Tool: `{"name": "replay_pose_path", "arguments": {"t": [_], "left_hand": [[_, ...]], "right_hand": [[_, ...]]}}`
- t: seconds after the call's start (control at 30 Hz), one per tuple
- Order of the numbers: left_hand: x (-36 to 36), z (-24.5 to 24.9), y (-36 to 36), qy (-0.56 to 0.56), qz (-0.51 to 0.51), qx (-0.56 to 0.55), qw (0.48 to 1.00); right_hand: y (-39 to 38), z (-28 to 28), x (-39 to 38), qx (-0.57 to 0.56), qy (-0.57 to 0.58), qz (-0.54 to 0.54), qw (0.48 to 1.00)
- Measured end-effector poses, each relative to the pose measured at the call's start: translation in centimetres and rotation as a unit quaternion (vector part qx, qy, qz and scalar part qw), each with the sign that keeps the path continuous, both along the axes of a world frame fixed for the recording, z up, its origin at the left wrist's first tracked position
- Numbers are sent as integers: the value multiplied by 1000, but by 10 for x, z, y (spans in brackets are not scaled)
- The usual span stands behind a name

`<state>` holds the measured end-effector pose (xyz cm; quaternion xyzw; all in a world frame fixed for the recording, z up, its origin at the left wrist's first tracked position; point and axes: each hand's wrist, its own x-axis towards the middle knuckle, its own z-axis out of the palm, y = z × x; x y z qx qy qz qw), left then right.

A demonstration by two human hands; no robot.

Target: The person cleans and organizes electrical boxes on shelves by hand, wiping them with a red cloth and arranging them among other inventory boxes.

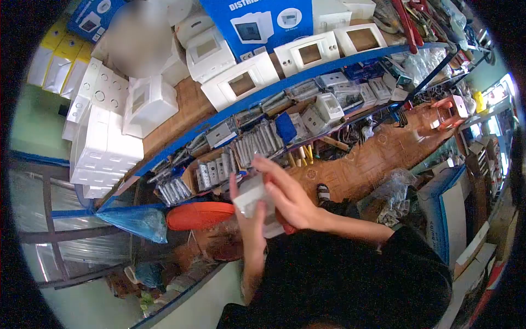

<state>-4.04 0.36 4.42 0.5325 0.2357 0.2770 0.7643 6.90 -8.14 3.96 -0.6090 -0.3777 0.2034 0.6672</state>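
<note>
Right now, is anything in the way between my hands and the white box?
Nothing visible is: your left hand holds the white box, and your right hand is right up by it.

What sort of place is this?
Probably an electrical supplies shop or storeroom: white housings stand along the upper shelf, a big blue box there pictures similar ones, and small packaged pieces sit in tight rows below.

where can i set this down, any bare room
Upper shelf: a bare wood patch between a white housing and a windowed cover. Floor tiles lie bare between sandalled foot and red stool. Below, wrapped goods crowd tightly.
</note>
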Motion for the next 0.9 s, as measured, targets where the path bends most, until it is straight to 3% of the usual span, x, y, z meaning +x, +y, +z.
{"name": "replay_pose_path", "arguments": {"t": [0.1,0.23,0.27,0.37,0.5,0.53,0.63,0.7,0.77,0.8,0.9], "left_hand": [[0,5,-4,24,-27,67,997],[9,12,6,-94,37,-51,994],[8,11,14,-105,51,-85,990],[14,21,17,-132,77,-170,974],[9,10,3,-78,-5,-107,991],[7,2,-1,-57,-23,-64,996],[8,4,-6,-47,-13,-31,998],[9,1,1,-89,18,-49,995],[8,10,14,-126,59,-84,987],[8,14,20,-144,79,-100,981],[-1,14,32,-63,155,-166,972]], "right_hand": [[14,7,17,43,275,43,959],[9,7,-3,-35,144,36,988],[7,1,-8,-26,30,26,999],[0,12,-5,-44,-111,39,992],[13,28,25,12,-121,45,992],[19,31,25,14,74,18,997],[34,0,33,27,250,26,968],[22,-8,20,-87,196,12,977],[9,-4,3,-126,115,11,985],[2,-8,-1,-131,138,51,980],[-3,-19,-15,-107,314,107,937]]}}
